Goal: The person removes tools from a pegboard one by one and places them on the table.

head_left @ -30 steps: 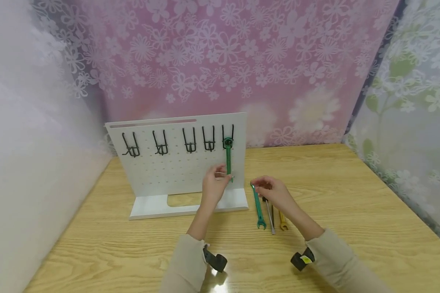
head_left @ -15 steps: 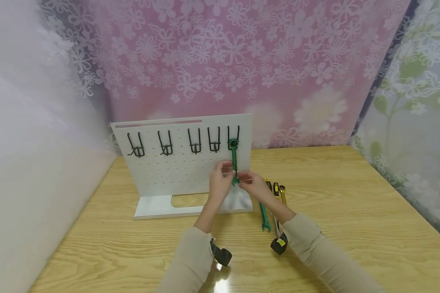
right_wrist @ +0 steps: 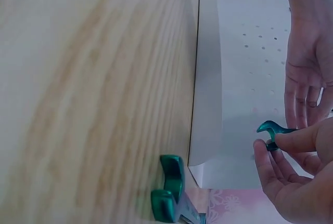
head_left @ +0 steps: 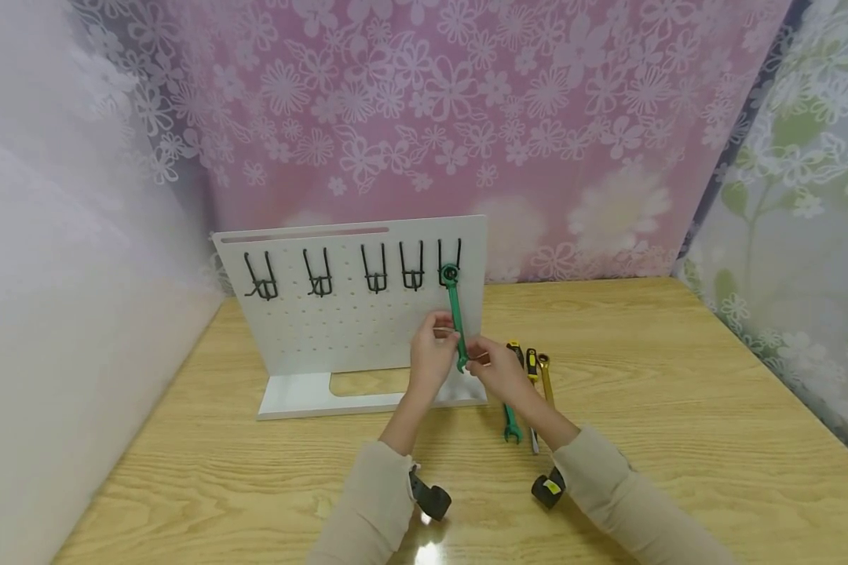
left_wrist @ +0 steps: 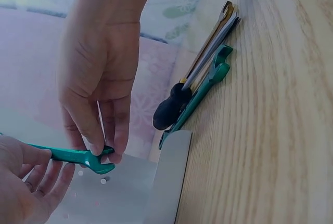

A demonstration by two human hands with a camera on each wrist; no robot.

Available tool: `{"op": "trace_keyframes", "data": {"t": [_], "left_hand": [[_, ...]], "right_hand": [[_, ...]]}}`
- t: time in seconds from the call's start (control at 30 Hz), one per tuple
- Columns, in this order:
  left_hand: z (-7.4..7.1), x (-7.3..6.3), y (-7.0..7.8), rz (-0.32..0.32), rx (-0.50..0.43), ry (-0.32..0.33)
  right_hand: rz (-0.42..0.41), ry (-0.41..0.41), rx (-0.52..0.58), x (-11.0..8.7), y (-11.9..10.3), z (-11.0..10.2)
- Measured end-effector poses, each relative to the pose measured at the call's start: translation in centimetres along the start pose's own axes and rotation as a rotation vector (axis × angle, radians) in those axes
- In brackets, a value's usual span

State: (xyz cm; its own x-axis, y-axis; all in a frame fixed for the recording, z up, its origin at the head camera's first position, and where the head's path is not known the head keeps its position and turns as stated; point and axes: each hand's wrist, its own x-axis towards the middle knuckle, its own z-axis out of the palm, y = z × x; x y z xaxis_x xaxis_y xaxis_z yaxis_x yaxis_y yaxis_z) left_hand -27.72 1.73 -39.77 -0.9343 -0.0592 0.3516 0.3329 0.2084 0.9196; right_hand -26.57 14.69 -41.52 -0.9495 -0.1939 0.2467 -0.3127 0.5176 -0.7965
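Note:
A green combination wrench (head_left: 455,306) hangs by its ring end on the rightmost black hook of the white pegboard (head_left: 389,329). My left hand (head_left: 434,349) holds its shank from the left, thumb in front and fingers behind. On the other side, my right hand (head_left: 498,369) pinches the open end between thumb and fingers; the left wrist view shows these fingertips right on the fork (left_wrist: 99,161). The wrench tilts, its lower end leaning right. In the right wrist view the same fork (right_wrist: 270,130) sticks out past the right thumb.
Several black hooks (head_left: 377,271) line the board left of the wrench. Right of the board lie a second green wrench (head_left: 512,428), screwdrivers with black-and-yellow handles (head_left: 532,365) and a yellow wrench (head_left: 546,378), partly hidden by my right arm. A pink flowered curtain (head_left: 396,118) stands behind the table.
My right hand has come left from over the loose tools to the hanging wrench and taken its lower end. That end has swung right and slightly outward; my left hand stays on the shank.

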Motion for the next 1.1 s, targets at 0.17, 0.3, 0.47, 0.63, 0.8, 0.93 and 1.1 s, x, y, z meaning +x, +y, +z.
{"op": "trace_keyframes", "data": {"t": [0.17,0.3,0.47,0.63,0.8,0.93,1.1], "left_hand": [[0.0,-0.4,0.5,-0.007,-0.032,-0.004],[0.0,-0.7,0.8,-0.002,-0.055,-0.013],[-0.1,-1.2,1.4,0.005,-0.063,-0.024],[-0.3,-1.7,2.0,0.026,-0.066,-0.029],[-0.5,-2.4,2.6,0.029,-0.074,-0.036],[-0.6,-2.8,2.9,0.030,-0.080,-0.044],[-0.6,-3.4,3.4,0.040,-0.100,-0.057]], "right_hand": [[-0.031,0.015,-0.011,-0.7,-0.4,-0.2],[-0.044,0.017,-0.033,-1.2,-0.8,-0.5],[-0.057,0.002,-0.034,-1.9,-1.4,-1.0],[-0.076,-0.002,-0.042,-2.6,-1.8,-1.4],[-0.086,-0.010,-0.050,-3.2,-1.9,-1.7],[-0.094,-0.012,-0.051,-3.5,-2.1,-2.0],[-0.109,-0.006,-0.054,-4.1,-2.4,-2.3]]}}
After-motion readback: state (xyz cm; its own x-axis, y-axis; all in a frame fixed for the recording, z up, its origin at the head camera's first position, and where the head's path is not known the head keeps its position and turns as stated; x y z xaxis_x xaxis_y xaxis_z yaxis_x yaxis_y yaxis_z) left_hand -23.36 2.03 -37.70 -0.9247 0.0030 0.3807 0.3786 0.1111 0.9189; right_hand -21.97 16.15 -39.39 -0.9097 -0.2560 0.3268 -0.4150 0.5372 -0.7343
